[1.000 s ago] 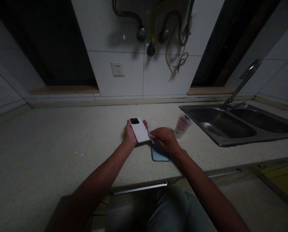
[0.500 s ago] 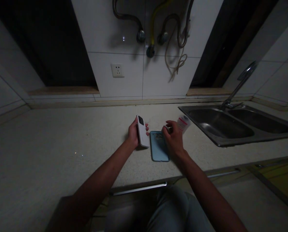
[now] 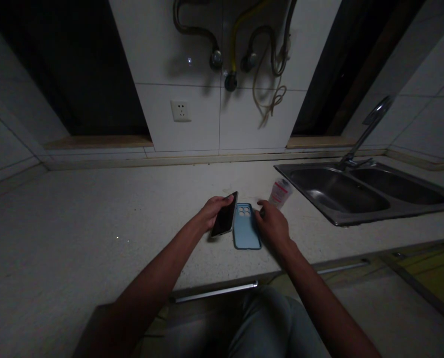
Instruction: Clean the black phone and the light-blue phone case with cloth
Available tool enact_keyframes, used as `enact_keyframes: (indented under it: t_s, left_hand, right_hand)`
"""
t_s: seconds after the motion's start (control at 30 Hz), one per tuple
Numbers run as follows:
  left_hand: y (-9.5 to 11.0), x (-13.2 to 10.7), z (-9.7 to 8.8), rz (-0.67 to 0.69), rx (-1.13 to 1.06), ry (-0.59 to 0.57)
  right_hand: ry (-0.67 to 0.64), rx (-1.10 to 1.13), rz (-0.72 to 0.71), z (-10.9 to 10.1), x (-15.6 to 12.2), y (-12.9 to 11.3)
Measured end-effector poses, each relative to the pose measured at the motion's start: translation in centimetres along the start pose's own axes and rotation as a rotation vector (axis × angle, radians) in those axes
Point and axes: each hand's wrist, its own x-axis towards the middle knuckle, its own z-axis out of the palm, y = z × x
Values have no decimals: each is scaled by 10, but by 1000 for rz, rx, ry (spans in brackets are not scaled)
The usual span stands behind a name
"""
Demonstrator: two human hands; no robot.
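Black phone (image 3: 224, 215) gripped in your left hand (image 3: 211, 213), tilted, just left of the blue case (image 3: 247, 227) on the counter (image 3: 95, 214); your right hand (image 3: 272, 226), fingers half open, sits just right of the case.

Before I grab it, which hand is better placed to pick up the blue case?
Right, probably: the right hand looks empty and sits beside the case, while the left hand holds the phone.
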Motion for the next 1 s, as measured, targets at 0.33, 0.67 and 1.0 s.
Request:
enact_keyframes:
  t_s: [0.33,0.67,1.0]
  left_hand:
    - [-8,2,5,211,246,332]
    - [-10,2,9,223,378,380]
    - [3,-2,6,200,372,391]
  right_hand:
    - [198,-118,-256,-11,-23,1]
    - [-230,-255,-91,-18,-3,-6]
    - [-324,-91,-30,-2,39,-20]
